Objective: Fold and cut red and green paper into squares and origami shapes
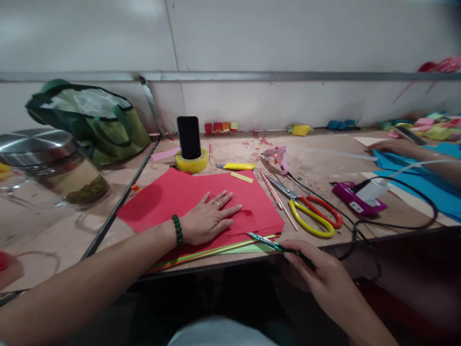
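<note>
Knife (268,241) prob., R hand (326,274), tip fwd-left

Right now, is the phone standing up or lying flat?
Standing up: the phone rises on end from the yellow tape roll, dark screen facing you.

Green bag (124,142): beyond the left grip (207,221), off to its left.
Glass jar (72,178): steel-lidded, well left of the left grip.
Phone (189,138): upright at the yellow tape roll (192,164), beyond the left grip.
Scissors (311,223): beyond the right grip (319,269), flat on the counter (324,168).
Glue gun (279,156): pink, farther beyond the right grip.
Power strip (355,199): purple, beyond and right of the right grip.
Blue sheets (425,187): far right, near another person's arm (444,166).
</note>
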The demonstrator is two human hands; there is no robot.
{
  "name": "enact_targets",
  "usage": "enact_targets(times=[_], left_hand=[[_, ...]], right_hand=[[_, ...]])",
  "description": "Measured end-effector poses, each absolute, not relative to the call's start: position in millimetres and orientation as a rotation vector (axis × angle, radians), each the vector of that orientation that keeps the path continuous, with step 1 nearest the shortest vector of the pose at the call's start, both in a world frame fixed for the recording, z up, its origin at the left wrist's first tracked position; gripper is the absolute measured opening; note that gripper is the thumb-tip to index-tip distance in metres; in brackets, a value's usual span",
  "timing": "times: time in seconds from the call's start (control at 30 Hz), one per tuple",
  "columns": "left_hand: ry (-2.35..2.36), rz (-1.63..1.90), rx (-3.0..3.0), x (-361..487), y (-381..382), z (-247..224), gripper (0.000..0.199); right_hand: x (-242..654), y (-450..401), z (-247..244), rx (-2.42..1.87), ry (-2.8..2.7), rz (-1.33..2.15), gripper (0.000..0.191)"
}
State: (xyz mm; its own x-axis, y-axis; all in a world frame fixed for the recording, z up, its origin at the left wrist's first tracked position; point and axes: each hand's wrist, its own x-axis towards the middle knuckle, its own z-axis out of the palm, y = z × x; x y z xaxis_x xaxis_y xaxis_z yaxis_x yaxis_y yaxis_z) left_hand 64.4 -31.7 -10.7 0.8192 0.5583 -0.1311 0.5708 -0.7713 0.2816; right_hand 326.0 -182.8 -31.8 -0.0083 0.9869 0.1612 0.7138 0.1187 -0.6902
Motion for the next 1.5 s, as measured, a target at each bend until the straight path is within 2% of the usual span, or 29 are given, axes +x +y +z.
enact_targets(times=[0.33,1.07,1.5], left_hand=[[0.8,-0.187,2.723,45.3,-21.6,-1.9,0.051],[0.804,-0.167,2.741,46.4,-21.6,-7.9,0.051],[0.816,-0.185,2.754,46.8,-22.1,-7.6,0.051]], right_hand=[[332.7,-171.6,-23.2,-1.634,-1.916,0.528,0.02],[334.3,-175.8,-32.6,-1.54,-1.946,0.438,0.019],[324.9,-175.9,-30.4,-1.514,-1.98,0.521,0.017]])
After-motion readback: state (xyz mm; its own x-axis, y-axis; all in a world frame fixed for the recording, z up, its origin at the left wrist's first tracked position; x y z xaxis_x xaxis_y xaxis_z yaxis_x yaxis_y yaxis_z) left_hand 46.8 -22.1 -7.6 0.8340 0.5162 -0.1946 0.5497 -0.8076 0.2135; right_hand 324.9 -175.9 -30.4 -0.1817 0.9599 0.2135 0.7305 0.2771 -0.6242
